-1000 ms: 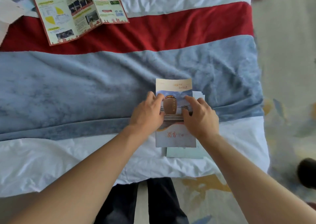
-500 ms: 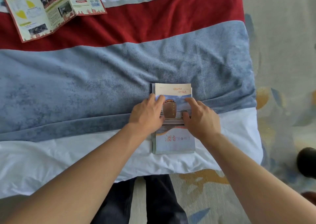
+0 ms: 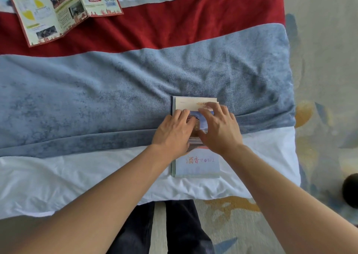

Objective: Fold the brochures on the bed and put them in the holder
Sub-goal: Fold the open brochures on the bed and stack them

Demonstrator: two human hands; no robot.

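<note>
A folded pale-blue brochure (image 3: 197,164) with orange characters lies flat near the bed's front edge, half on the blue blanket and half on the white sheet. My left hand (image 3: 173,133) presses palm-down on its left side, fingers together. My right hand (image 3: 219,128) lies flat on its right side, fingertips near the top edge. Neither hand grips it. An unfolded cream brochure with a red border (image 3: 58,7) lies open at the far left on the red stripe. No holder is in view.
The bed (image 3: 77,180) carries a blue blanket (image 3: 96,98) and a red stripe (image 3: 193,21). Its right edge drops to patterned carpet (image 3: 319,79). A dark round object (image 3: 350,190) sits on the floor at the right. My dark trousers (image 3: 174,230) show below the bed's edge.
The brochure's panels, offset a second ago, now lie squared on each other. My right hand slid up toward the top edge; my left hand stayed pressing on the left side.
</note>
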